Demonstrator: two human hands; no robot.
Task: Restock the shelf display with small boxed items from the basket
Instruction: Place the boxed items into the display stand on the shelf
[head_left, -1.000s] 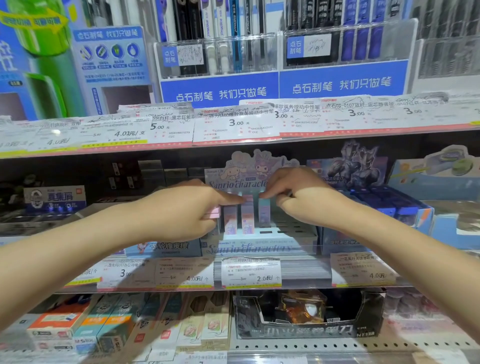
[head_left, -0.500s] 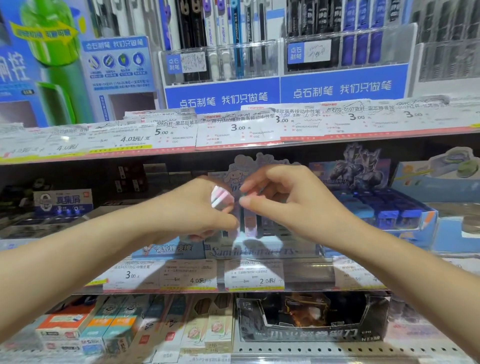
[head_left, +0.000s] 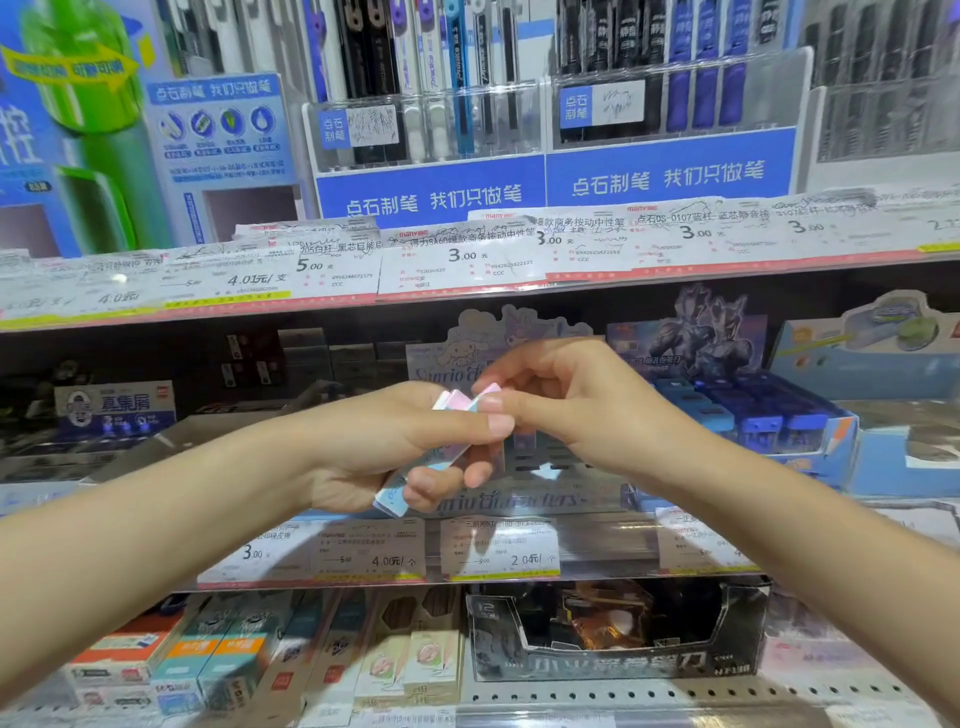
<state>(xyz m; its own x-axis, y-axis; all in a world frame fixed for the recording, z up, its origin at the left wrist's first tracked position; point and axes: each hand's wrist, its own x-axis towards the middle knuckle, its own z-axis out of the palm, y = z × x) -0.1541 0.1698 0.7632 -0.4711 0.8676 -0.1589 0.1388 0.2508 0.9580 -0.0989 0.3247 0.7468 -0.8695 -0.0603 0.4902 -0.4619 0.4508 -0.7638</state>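
My left hand (head_left: 384, 441) grips a small stack of slim pastel boxes (head_left: 457, 404), pink at the top end and light blue at the bottom end (head_left: 390, 498). My right hand (head_left: 566, 405) meets it from the right and pinches the top end of one pink box between thumb and fingers. Both hands hover in front of the Sanrio Characters display tray (head_left: 540, 499) on the middle shelf. The tray's inside is mostly hidden behind my hands. No basket is in view.
A blue tray of boxed items (head_left: 753, 415) stands right of the display, and a dark box with a blue label (head_left: 114, 410) sits at the left. Price tags line the shelf edge (head_left: 498, 551). Pen racks (head_left: 426, 119) fill the shelf above; more boxes (head_left: 613, 639) sit below.
Both hands have pulled back from the display tray, where they were touching upright boxes, and come together in front of it. The stack in my left hand is now tilted and more exposed.
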